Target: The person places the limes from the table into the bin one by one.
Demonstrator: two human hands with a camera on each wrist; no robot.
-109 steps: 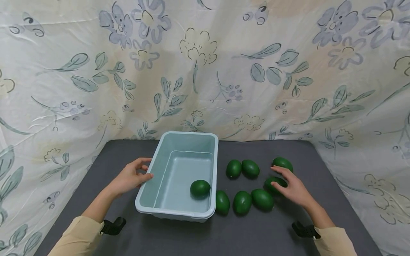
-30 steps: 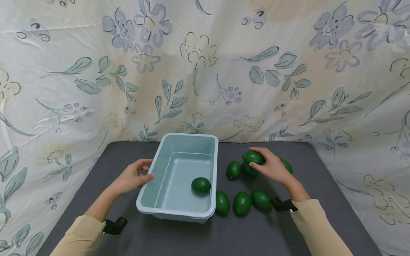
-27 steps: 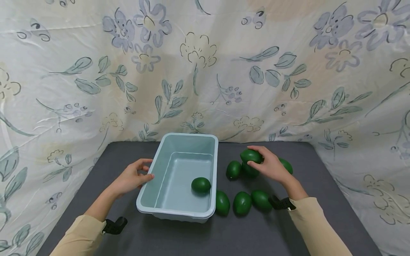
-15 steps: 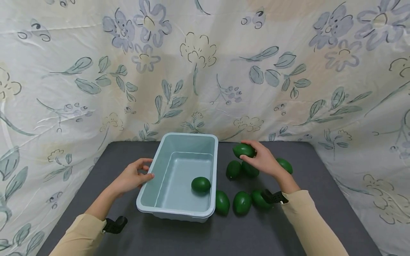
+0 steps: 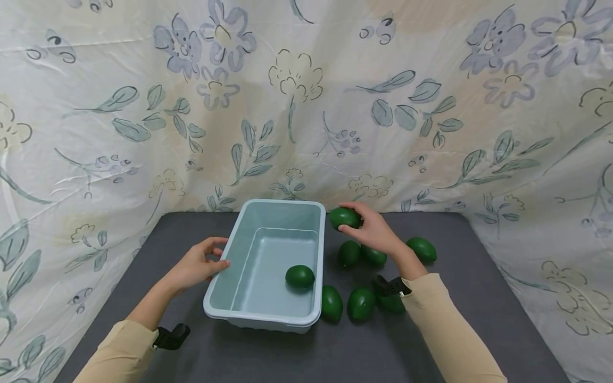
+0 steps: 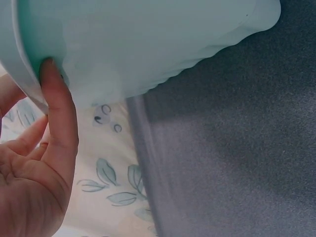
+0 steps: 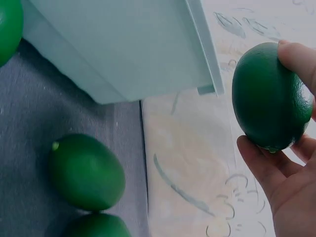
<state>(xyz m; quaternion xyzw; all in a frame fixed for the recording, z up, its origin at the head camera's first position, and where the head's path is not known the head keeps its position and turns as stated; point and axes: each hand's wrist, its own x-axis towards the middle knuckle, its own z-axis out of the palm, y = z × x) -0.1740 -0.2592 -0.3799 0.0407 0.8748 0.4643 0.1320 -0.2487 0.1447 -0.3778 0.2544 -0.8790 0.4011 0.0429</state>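
A: Head view first. What is the right hand doing?
B: The right hand [image 5: 375,232] is clamped on a green fruit [image 5: 342,218], which hangs beside the bin [image 5: 262,321], just left of that hand. The palm side is hidden.

A: And around it?
B: Two more fruits lie just below the hand; the forearm side covers part of the second fruit [image 5: 375,257]. Another, the outer fruit [image 5: 422,250], rests to the right of the wrist. Of three nearer the person, one is partly behind the black wristband [image 5: 394,286], and the bin's rim cuts into the leftmost.

A: The left hand?
B: The left hand [image 5: 193,267] grips the bin's rim; one fruit sits in the bin, to that hand's right.

A: Left wrist view?
B: That hand is cropped at the left edge, one fingertip tucked under the rim. The bin runs out of frame above.

A: Right wrist view?
B: Thumb and fingers pinch the fruit from opposite ends; the hand is cut off at the right. Two other fruits are cropped, at the left edge and the bottom.
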